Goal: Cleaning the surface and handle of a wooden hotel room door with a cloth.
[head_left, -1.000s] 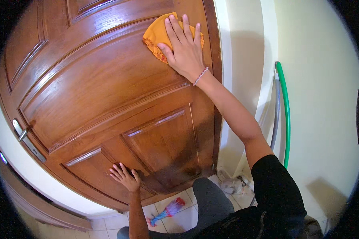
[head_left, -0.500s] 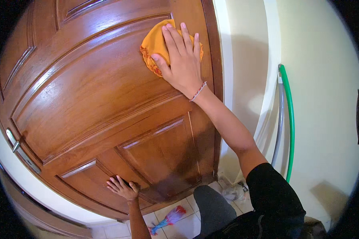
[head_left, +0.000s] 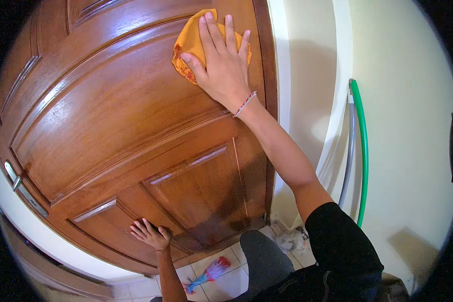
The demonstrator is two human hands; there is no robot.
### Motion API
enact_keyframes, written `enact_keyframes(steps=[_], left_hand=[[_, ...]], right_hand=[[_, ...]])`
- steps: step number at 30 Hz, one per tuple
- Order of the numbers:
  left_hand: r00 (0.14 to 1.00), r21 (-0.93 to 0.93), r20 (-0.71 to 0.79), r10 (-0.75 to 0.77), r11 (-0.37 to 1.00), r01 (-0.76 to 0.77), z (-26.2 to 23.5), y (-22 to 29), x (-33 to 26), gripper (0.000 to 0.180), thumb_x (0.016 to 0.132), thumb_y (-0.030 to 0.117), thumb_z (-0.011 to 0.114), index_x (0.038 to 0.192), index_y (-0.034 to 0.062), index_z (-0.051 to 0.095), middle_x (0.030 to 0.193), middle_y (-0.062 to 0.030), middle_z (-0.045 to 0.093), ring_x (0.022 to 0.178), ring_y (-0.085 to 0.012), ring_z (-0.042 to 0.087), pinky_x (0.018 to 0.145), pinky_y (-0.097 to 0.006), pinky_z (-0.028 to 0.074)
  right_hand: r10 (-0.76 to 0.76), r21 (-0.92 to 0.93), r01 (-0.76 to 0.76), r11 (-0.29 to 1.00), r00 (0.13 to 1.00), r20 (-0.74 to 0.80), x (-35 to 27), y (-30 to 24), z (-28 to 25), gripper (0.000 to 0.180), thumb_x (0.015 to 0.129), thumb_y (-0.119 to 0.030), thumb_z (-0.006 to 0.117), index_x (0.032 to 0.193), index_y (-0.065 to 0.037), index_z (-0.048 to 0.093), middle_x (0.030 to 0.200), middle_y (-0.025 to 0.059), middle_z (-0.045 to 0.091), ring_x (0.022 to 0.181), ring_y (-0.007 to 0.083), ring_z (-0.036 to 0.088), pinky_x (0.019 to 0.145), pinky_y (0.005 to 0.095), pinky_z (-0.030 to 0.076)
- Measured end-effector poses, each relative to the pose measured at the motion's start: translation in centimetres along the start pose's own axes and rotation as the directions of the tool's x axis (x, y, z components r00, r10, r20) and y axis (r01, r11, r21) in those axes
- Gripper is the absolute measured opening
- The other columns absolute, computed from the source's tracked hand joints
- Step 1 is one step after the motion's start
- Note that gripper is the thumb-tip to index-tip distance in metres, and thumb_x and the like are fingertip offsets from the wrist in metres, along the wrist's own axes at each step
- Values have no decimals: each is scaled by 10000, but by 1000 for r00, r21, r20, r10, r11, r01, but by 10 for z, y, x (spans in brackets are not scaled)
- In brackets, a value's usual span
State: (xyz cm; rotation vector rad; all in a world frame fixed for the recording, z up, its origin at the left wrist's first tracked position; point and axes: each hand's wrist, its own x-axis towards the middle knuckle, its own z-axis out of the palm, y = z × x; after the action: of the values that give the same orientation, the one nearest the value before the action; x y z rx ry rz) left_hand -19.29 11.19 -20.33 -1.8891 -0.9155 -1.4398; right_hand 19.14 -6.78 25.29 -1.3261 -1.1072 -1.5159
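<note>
A brown panelled wooden door (head_left: 110, 131) fills the left and middle of the head view. High on it, near its right edge, my right hand (head_left: 224, 68) holds an orange cloth (head_left: 189, 43) pressed to the wood, fingers spread over it. The cloth has a red-patterned border; part of it is hidden beneath my palm. Lower down, my left hand (head_left: 151, 234) rests against a bottom panel of the door, fingers apart and nothing in them. A metal handle (head_left: 16, 182) sits at the door's left side.
A green hose (head_left: 362, 151) and a grey pipe (head_left: 350, 151) run down the wall (head_left: 402, 151) on the right. On the tiled floor lie a red-and-blue bundle (head_left: 209, 274), perhaps a duster, and a clear plastic bag (head_left: 292, 239) by the door's lower right corner.
My right hand and the orange cloth have slid a little up and to the left on the door. My left hand stays at the same panel. The whole view has shifted slightly.
</note>
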Motion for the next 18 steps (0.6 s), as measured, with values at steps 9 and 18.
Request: enact_keyframes(steps=[9, 18], left_hand=[[1000, 15, 16, -2, 1000, 2, 1, -4, -5, 714, 1132, 512, 357, 1677, 54, 411, 1788, -244, 281, 1645, -538, 199, 1312, -702, 133], [1000, -30, -3, -25, 999, 25, 4, -3, -5, 709, 1120, 526, 394, 1657, 68, 463, 1783, -231, 305, 1651, -524, 195, 1315, -695, 135]], right_hand=[[2, -25, 0, 1000, 998, 59, -27, 3, -9, 846, 1071, -636, 536, 1702, -92, 393, 1779, 81, 363, 1644, 496, 222, 1245, 820, 96], [13, -7, -13, 1000, 999, -44, 7, 2, 2, 862, 1079, -665, 496, 1700, -78, 387, 1786, 89, 349, 1650, 496, 212, 1234, 837, 86]])
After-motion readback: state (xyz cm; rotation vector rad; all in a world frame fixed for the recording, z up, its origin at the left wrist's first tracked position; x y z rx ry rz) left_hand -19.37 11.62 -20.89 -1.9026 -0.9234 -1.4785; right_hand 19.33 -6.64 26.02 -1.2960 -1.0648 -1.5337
